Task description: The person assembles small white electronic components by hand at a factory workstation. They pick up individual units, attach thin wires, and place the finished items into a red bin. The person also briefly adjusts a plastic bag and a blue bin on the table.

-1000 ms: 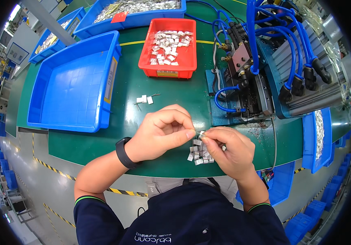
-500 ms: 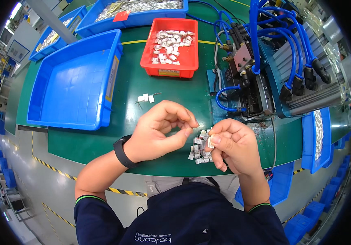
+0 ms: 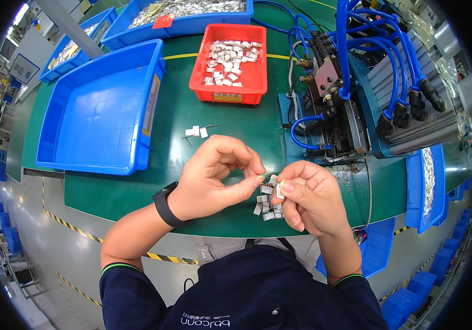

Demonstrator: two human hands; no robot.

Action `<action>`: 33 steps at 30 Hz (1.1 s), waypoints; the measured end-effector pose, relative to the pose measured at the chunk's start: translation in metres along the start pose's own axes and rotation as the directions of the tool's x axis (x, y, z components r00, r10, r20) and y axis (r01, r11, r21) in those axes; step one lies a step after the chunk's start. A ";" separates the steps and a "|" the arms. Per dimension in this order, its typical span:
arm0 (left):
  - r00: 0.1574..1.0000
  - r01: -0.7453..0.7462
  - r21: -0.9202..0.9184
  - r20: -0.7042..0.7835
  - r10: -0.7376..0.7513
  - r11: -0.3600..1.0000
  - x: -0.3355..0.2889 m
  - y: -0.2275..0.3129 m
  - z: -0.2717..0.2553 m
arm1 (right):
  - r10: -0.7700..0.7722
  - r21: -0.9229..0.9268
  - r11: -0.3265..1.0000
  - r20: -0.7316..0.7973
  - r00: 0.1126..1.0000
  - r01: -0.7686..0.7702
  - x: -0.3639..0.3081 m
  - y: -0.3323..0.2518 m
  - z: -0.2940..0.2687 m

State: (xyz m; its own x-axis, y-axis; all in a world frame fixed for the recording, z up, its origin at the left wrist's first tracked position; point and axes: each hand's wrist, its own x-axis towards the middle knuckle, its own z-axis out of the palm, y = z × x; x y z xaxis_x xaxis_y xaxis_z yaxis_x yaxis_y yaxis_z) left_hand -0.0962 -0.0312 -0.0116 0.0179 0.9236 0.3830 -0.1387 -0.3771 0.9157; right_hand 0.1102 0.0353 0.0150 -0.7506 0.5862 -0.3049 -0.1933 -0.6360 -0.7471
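Between the thumb and fingers of my right hand point(image 3: 318, 198) is a small white connector point(image 3: 280, 191), tilted up over the table's near edge. My left hand point(image 3: 214, 173), a black band on its wrist, is closed in a pinch just left of it. What the left fingertips hold, if anything, is too small to make out. Under and beside the right hand lies a pile of small white connectors point(image 3: 265, 208), partly covered by the fingers. A few more white connectors point(image 3: 193, 131) with thin wires lie on the green table beyond my left hand.
A red bin point(image 3: 196, 82) of white connectors stands ahead. At left is a large blue tray point(image 3: 142, 140); another blue tray point(image 3: 192, 25) full of parts is behind. A machine with blue air hoses point(image 3: 346, 60) occupies the right, beside a blue bin point(image 3: 412, 187) of parts.
Both hands stay almost in place. The right hand and its connector have shifted slightly left, and the left thumb tip has moved slightly right, toward the connector.
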 end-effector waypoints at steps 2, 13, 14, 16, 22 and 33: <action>1.000 0.001 0.003 -0.001 -0.001 1.000 0.000 0.000 0.000 | -0.002 -0.004 1.000 -0.002 1.000 0.002 0.000 0.000 0.000; 0.999 0.050 -0.017 -0.022 -0.050 0.999 0.001 0.003 0.000 | -0.014 -0.023 1.000 -0.007 1.000 0.014 0.000 0.001 0.000; 0.998 0.056 -0.018 -0.027 -0.057 0.998 0.001 0.003 0.000 | -0.012 -0.021 1.000 -0.004 1.000 0.011 0.000 0.000 0.000; 0.997 0.070 -0.019 -0.035 -0.071 0.997 0.001 0.004 0.001 | -0.006 -0.018 1.000 0.004 1.000 0.006 0.000 0.000 0.001; 0.985 0.023 0.096 -0.174 -0.006 0.995 0.005 0.001 -0.007 | -0.030 -0.105 0.994 0.028 0.999 0.033 -0.009 -0.001 0.001; 0.976 0.219 0.060 -0.022 -0.218 0.974 0.003 0.004 -0.001 | -0.696 -0.825 0.087 0.351 0.627 0.559 -0.005 0.013 0.003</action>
State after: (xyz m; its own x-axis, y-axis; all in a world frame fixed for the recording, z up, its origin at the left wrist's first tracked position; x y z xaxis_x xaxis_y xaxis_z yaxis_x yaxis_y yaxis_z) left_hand -0.0975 -0.0300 -0.0066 0.0262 0.9849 0.1712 -0.0720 -0.1689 0.9830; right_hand 0.1094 0.0228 0.0086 -0.5579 0.6335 0.5361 0.0850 0.6862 -0.7224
